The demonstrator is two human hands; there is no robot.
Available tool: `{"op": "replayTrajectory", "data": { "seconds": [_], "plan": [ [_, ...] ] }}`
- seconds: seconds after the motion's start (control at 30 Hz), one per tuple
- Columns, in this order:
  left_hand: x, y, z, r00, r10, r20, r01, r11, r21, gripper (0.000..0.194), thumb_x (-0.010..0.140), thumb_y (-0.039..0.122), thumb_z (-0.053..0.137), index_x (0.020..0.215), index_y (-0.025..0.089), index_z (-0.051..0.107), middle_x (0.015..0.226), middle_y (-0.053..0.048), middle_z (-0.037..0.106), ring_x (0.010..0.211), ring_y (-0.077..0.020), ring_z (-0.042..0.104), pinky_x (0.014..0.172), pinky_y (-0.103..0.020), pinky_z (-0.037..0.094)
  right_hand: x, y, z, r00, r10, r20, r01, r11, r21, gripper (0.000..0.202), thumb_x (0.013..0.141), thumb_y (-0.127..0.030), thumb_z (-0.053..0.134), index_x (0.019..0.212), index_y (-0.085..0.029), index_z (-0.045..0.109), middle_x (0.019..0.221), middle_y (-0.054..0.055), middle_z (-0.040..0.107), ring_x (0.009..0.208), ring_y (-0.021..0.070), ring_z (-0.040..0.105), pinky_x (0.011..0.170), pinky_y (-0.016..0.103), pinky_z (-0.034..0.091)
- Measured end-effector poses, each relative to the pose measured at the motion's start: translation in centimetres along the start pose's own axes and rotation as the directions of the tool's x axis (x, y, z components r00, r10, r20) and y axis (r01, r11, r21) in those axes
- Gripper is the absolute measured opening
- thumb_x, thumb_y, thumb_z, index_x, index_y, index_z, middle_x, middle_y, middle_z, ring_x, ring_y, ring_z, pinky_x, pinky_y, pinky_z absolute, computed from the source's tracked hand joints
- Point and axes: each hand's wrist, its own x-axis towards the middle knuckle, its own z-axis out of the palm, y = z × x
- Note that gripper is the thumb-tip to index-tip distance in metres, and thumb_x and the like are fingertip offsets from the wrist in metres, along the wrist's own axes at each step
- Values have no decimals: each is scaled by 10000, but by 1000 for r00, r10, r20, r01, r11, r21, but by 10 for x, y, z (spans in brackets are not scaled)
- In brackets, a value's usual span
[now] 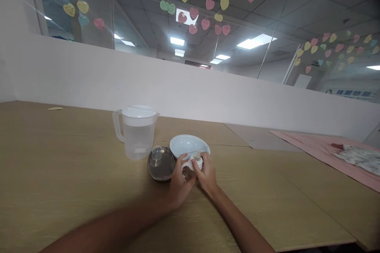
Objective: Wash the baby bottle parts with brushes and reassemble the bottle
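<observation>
Both of my hands are together on a baby bottle point(196, 161) with a white collar and a pale, see-through teat on top. My left hand point(179, 184) is wrapped round its left side, where a white loop like a handle shows. The fingers and thumb of my right hand point(207, 174) close round the white collar. Most of the bottle's body is hidden by my hands. Just behind it lies a white bowl point(187, 140). To the left, a round metal tray point(162, 173) holds a clear dome-shaped cap point(156, 153).
A clear plastic jug point(138, 136) with a lid and liquid inside stands behind the tray, handle to the left. A pink cloth point(305, 144) with a patterned fabric item point(360, 158) lies at the right. A white wall point(184, 95) borders the wooden table point(89, 174) at the back.
</observation>
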Motion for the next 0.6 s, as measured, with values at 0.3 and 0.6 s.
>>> {"op": "replayTrajectory", "data": {
  "seconds": [0.3, 0.6],
  "plan": [
    [66, 1, -49, 942, 179, -284, -59, 921, 386, 514, 691, 111, 432, 1197, 203, 420, 1257, -48, 478, 1184, -191, 407, 996, -332, 313, 1, 6, 3, 998, -52, 21, 51, 998, 44, 291, 752, -419, 558, 907, -184, 486, 824, 18, 539, 765, 164, 521, 691, 282, 406],
    [82, -24, -86, 990, 34, 139, -140, 444, 885, 634, 571, -16, 478, 1174, 181, 467, 1136, -109, 552, 1106, -268, 435, 931, -415, 300, 3, 5, 3, 998, -56, 21, 56, 998, 31, 256, 751, -406, 546, 865, -182, 499, 795, 14, 546, 729, 154, 524, 661, 269, 413]
  ]
}}
